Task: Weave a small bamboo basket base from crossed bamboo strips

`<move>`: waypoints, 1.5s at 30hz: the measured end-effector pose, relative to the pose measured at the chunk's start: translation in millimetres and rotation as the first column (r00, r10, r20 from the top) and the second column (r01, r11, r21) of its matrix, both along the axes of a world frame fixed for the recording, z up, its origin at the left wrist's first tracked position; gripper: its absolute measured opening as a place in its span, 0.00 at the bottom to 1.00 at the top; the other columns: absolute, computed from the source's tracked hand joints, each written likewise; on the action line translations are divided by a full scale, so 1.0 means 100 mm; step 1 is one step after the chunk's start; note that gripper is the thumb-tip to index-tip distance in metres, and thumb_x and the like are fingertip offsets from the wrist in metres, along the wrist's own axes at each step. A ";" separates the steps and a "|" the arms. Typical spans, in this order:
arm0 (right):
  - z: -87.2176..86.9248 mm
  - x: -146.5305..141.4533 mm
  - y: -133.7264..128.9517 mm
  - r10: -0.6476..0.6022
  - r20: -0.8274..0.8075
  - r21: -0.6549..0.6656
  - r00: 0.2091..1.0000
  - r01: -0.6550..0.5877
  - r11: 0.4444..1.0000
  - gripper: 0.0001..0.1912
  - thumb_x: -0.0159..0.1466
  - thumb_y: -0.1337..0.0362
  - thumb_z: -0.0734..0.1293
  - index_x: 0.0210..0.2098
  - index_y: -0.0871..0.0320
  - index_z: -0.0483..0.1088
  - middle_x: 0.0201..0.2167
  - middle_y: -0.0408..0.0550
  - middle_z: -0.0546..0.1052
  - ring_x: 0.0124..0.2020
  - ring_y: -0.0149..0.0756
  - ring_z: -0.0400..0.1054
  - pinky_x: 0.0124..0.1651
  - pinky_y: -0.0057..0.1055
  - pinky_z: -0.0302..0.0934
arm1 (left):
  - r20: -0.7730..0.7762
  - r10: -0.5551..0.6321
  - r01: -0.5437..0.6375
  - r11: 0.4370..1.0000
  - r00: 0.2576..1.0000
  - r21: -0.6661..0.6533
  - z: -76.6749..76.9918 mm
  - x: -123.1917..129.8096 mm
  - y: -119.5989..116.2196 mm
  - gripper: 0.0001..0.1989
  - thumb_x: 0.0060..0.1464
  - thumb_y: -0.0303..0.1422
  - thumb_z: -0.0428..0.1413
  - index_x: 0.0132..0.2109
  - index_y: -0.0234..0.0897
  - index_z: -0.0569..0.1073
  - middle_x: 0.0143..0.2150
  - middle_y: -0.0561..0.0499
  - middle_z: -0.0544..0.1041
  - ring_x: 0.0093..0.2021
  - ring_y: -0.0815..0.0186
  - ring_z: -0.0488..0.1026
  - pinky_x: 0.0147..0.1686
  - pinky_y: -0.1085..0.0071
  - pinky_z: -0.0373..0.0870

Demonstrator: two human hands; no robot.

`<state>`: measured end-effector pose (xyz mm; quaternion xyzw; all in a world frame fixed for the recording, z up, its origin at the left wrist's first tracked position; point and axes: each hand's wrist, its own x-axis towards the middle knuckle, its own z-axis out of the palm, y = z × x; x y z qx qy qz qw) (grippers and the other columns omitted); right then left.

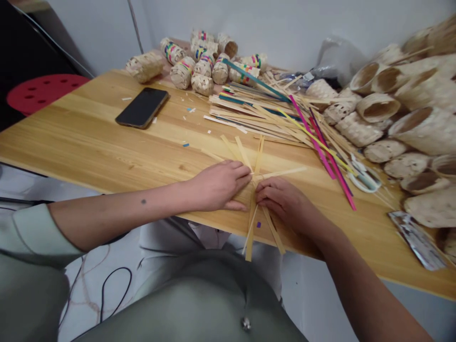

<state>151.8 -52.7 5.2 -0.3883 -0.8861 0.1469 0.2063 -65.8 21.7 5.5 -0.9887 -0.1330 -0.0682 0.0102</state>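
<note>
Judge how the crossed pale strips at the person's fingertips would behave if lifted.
The crossed pale strips look thin and flat, so they are probably light. Ends reaching past the table edge run straight, suggesting some springy stiffness. The left hand and right hand partly cover the crossing, where no fastening shows, so strips may slip apart.

Wooden table (71, 128) with strips (251, 232), phone (142, 108), baskets (203, 84)

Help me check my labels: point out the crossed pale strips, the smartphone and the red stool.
Crossed pale strips (259, 154): head view, upper part of one strip.
Smartphone (142, 108): head view, middle of the dark screen.
Red stool (53, 90): head view, seat, between its holes.
</note>
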 end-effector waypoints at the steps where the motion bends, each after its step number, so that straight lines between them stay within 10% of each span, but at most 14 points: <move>1: 0.00 0.00 0.00 0.002 0.007 0.002 1.000 -0.002 1.000 0.10 0.67 0.73 0.59 0.32 0.56 0.69 0.35 0.47 0.76 0.39 0.36 0.68 0.44 0.36 0.65 | 0.001 -0.011 0.011 1.000 1.000 0.003 0.00 0.01 0.00 0.32 0.57 0.54 0.50 0.51 0.27 0.71 0.50 0.38 0.71 0.51 0.54 0.67 0.49 0.62 0.65; 13: 0.02 0.06 -0.02 -0.008 0.018 -0.085 1.000 0.010 0.996 0.10 0.66 0.73 0.60 0.32 0.55 0.69 0.38 0.47 0.75 0.42 0.37 0.68 0.46 0.37 0.64 | -0.270 -0.041 0.087 0.983 0.962 0.163 0.13 0.17 -0.19 0.14 0.61 0.24 0.47 0.51 0.28 0.72 0.48 0.39 0.75 0.47 0.58 0.72 0.38 0.67 0.69; 45: 0.04 0.12 -0.02 0.010 -0.072 -0.156 0.997 -0.021 0.988 0.08 0.66 0.68 0.63 0.32 0.55 0.73 0.40 0.47 0.77 0.43 0.35 0.69 0.46 0.33 0.65 | -0.331 -0.215 0.292 0.935 0.919 0.203 0.19 0.29 -0.16 0.17 0.58 0.18 0.43 0.40 0.31 0.77 0.38 0.40 0.79 0.37 0.57 0.75 0.29 0.65 0.63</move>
